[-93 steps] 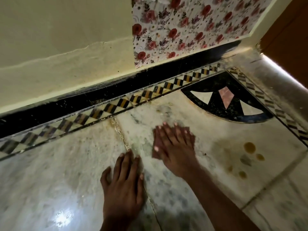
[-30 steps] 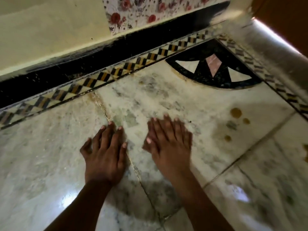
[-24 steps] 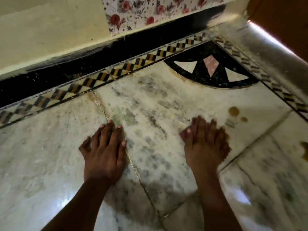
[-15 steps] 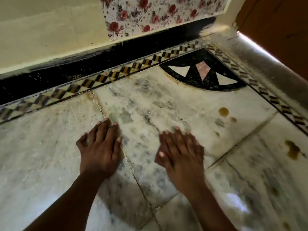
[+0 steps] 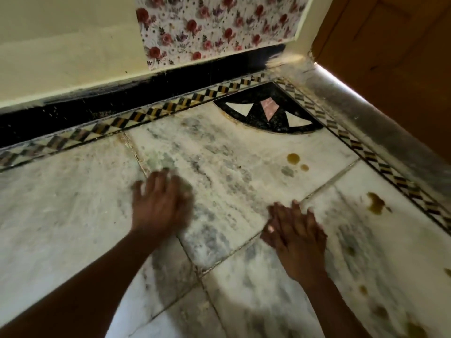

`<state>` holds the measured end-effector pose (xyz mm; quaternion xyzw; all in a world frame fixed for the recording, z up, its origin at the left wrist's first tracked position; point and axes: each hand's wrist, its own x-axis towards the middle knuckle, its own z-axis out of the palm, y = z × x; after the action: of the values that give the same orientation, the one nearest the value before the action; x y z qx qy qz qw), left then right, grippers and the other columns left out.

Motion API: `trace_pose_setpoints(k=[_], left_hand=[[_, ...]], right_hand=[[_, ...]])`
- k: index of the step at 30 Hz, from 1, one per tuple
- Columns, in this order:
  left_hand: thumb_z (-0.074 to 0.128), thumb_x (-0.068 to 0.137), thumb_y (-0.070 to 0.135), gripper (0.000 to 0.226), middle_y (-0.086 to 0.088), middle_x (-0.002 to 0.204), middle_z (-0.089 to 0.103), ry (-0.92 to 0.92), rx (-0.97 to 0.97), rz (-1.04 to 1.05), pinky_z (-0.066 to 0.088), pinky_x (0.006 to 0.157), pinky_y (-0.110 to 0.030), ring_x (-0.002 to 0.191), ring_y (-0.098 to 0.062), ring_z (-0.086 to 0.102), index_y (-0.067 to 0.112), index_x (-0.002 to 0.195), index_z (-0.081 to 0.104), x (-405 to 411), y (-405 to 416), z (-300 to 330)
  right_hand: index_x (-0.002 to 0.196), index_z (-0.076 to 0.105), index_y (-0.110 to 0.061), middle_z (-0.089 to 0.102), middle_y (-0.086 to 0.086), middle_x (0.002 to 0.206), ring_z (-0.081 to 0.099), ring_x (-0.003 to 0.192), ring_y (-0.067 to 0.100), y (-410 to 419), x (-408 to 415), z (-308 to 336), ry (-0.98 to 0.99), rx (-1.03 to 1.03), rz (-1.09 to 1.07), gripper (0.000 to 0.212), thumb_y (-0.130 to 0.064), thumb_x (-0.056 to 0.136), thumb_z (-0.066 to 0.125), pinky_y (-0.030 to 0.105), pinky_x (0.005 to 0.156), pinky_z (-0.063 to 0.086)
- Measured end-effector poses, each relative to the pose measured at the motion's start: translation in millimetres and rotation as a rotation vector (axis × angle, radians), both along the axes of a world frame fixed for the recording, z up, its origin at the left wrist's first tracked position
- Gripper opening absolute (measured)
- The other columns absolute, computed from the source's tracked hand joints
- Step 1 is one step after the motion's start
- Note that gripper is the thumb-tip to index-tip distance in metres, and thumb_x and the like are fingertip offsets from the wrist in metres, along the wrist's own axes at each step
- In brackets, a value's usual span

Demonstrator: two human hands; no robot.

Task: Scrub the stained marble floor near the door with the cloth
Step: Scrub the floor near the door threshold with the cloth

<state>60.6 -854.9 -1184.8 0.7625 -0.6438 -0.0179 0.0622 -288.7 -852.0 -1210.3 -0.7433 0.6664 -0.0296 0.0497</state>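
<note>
The white marble floor (image 5: pixel 234 172) is smeared grey, with brown stain spots (image 5: pixel 292 158) near the door and a larger brown stain (image 5: pixel 375 203) further right. My right hand (image 5: pixel 297 236) presses flat on a small brownish cloth (image 5: pixel 264 240). The cloth is almost wholly hidden under the palm, and only its left edge shows. That hand lies across a tile joint, below and left of the spots. My left hand (image 5: pixel 161 203) lies blurred on the floor to the left, fingers spread, holding nothing.
A wooden door (image 5: pixel 402 57) stands at the right behind a grey threshold (image 5: pixel 366 118). A black skirting (image 5: pixel 122 101) and a checkered border strip (image 5: pixel 156 113) run along the wall with floral paper (image 5: pixel 214 28). A black inlay (image 5: pixel 268 113) fills the corner. More stains (image 5: pixel 415 330) sit at bottom right.
My right hand with the cloth has slid right and towards me onto the tile joint. My left hand is now blurred and has shifted a little to the right.
</note>
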Motion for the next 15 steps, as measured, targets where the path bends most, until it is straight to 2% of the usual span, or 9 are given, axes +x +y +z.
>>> trace_pose_setpoints(k=[3, 5, 6, 7, 9, 11, 13, 15], left_hand=[[0.035, 0.104, 0.050, 0.065, -0.013, 0.162, 0.054, 0.128, -0.071, -0.184, 0.044, 0.116, -0.058, 0.144, -0.033, 0.057, 0.012, 0.153, 0.055, -70.0, -5.4, -2.6], [0.033, 0.106, 0.048, 0.064, -0.006, 0.170, 0.044, 0.189, -0.075, -0.222, 0.037, 0.123, -0.053, 0.154, -0.027, 0.046, 0.017, 0.160, 0.048, -108.5, -2.1, -12.3], [0.033, 0.108, 0.047, 0.062, -0.003, 0.174, 0.039, 0.191, -0.079, -0.213, 0.033, 0.126, -0.052, 0.159, -0.025, 0.039, 0.019, 0.162, 0.044, -119.1, 0.6, -19.6], [0.035, 0.109, 0.047, 0.060, -0.001, 0.175, 0.037, 0.182, -0.093, -0.188, 0.032, 0.128, -0.052, 0.161, -0.023, 0.036, 0.021, 0.163, 0.043, -123.2, 2.3, -25.6], [0.039, 0.109, 0.046, 0.058, -0.002, 0.173, 0.039, 0.162, -0.115, -0.179, 0.034, 0.125, -0.053, 0.160, -0.024, 0.037, 0.021, 0.162, 0.045, -121.7, -1.2, -31.7], [0.039, 0.109, 0.046, 0.058, -0.003, 0.172, 0.042, 0.139, -0.112, -0.196, 0.035, 0.122, -0.053, 0.158, -0.025, 0.040, 0.019, 0.160, 0.046, -117.6, -2.6, -31.2], [0.039, 0.109, 0.046, 0.058, -0.004, 0.171, 0.042, 0.141, -0.116, -0.204, 0.034, 0.121, -0.054, 0.157, -0.026, 0.040, 0.019, 0.159, 0.047, -118.0, -4.0, -29.0], [0.038, 0.109, 0.046, 0.057, -0.004, 0.171, 0.042, 0.137, -0.116, -0.206, 0.033, 0.121, -0.054, 0.157, -0.027, 0.040, 0.019, 0.159, 0.047, -118.1, -2.1, -27.0]], right_hand=[[0.169, 0.020, -0.044, 0.016, 0.006, 0.180, 0.009, 0.164, 0.045, -45.9, 2.5, -11.4, -0.072, 0.015, -0.312, 0.076, -0.071, 0.099, 0.006, 0.066, 0.128, 0.010], [0.169, 0.005, -0.042, 0.003, 0.008, 0.181, -0.005, 0.164, 0.045, -78.9, 19.4, -8.0, -0.124, 0.054, -0.380, 0.082, -0.071, 0.094, -0.006, 0.068, 0.129, -0.004], [0.169, 0.004, -0.042, -0.001, 0.004, 0.181, -0.008, 0.165, 0.042, -83.0, 23.0, -6.3, -0.125, 0.064, -0.343, 0.083, -0.072, 0.092, -0.006, 0.064, 0.130, -0.009], [0.169, 0.010, -0.042, 0.001, 0.001, 0.181, -0.004, 0.166, 0.040, -79.0, 22.3, -9.0, -0.126, 0.017, -0.247, 0.081, -0.072, 0.095, -0.002, 0.060, 0.131, -0.007], [0.168, 0.026, -0.041, 0.017, -0.001, 0.180, 0.013, 0.165, 0.039, -45.7, 8.1, -4.8, -0.061, -0.082, 0.004, 0.071, -0.068, 0.105, 0.011, 0.059, 0.130, 0.008], [0.167, 0.030, -0.042, 0.022, -0.003, 0.178, 0.019, 0.164, 0.037, -2.6, -16.2, -4.1, 0.018, -0.037, 0.147, 0.065, -0.066, 0.108, 0.014, 0.060, 0.128, 0.019], [0.166, 0.031, -0.044, 0.023, -0.001, 0.178, 0.020, 0.164, 0.038, 4.6, -50.4, -1.1, 0.042, 0.023, 0.084, 0.065, -0.066, 0.107, 0.018, 0.063, 0.125, 0.025], [0.168, 0.025, -0.043, 0.016, 0.001, 0.180, 0.014, 0.165, 0.037, -17.5, -70.6, 7.9, 0.001, 0.074, -0.155, 0.071, -0.069, 0.103, 0.017, 0.065, 0.127, 0.020]])
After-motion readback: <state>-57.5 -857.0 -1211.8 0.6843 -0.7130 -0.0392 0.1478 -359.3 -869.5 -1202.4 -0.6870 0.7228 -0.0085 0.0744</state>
